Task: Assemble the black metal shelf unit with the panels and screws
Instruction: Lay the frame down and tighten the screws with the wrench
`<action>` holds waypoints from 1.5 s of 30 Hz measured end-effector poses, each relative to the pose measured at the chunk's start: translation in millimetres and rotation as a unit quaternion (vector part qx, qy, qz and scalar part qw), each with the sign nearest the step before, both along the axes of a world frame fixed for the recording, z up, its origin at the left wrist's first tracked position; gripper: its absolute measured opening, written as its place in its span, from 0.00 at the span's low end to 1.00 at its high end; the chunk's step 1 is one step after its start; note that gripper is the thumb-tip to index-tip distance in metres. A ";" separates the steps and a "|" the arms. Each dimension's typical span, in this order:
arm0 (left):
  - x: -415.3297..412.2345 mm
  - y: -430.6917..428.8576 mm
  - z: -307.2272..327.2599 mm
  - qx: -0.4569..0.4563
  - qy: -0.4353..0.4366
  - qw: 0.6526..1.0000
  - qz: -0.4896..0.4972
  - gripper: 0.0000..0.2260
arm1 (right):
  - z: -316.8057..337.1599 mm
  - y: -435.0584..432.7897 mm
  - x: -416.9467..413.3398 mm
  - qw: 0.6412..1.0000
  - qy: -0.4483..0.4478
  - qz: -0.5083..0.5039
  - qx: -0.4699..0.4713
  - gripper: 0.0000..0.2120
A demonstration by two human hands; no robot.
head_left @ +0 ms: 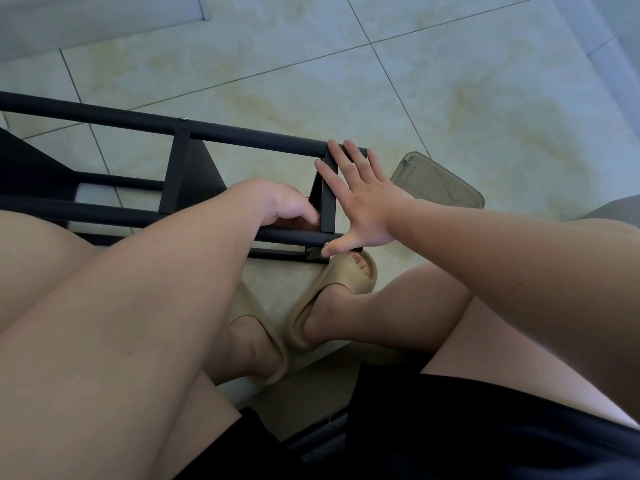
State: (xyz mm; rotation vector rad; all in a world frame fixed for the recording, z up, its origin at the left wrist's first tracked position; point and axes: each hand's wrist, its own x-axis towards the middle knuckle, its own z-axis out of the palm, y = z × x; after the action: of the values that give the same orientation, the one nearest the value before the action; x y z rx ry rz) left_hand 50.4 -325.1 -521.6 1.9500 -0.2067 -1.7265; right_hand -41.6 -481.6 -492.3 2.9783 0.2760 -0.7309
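The black shelf frame (242,136) is lying on its side on the tiled floor (485,98). It is stretching from the 9 o'clock edge of the view to just above the centre, in front of the person's knees. The right hand (363,206) is pressing flat against the end panel (328,202) at the frame's 3 o'clock end. Its fingers are straight and spread, and the thumb is touching the lower tube (287,237) beside a small screw (326,243). The left hand (287,206) is sitting at 9 o'clock of that panel, its fingers curling just above the tube; whether they are clamping anything, I cannot tell. A plastic container (440,183) is lying at 2 o'clock of the right hand. I am judging the frame to be stiff and rather light, with smooth painted tubes that may be slipping under a palm. Gripping around a tube near a joint is looking safer than pushing on the thin panel.
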 end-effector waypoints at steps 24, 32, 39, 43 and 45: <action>-0.7 -1.4 -2.5 -0.014 0.037 0.999 0.018 0.08 | -1.3 -0.7 -1.3 1.000 -0.011 0.003 0.005 0.69; -0.4 0.6 -2.7 -0.013 0.064 0.998 0.022 0.12 | -3.0 -0.5 -1.8 1.000 -0.015 0.002 0.004 0.68; -0.6 -0.5 -5.3 -0.026 0.011 1.000 0.003 0.12 | -3.0 -0.8 -1.5 1.000 -0.012 0.002 0.005 0.68; -0.7 0.7 -4.0 -0.038 0.006 0.999 0.000 0.07 | -3.2 -0.5 -1.7 1.000 -0.012 0.003 0.002 0.68; -0.6 1.4 -3.6 -0.044 0.018 0.999 0.005 0.07 | -2.3 -0.3 -1.2 1.000 -0.012 0.002 0.002 0.68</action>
State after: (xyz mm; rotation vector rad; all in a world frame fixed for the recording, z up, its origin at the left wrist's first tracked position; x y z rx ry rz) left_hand 49.8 -323.7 -525.2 1.8527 -0.2556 -1.7152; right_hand -42.9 -481.9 -494.6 2.9866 0.2817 -0.6955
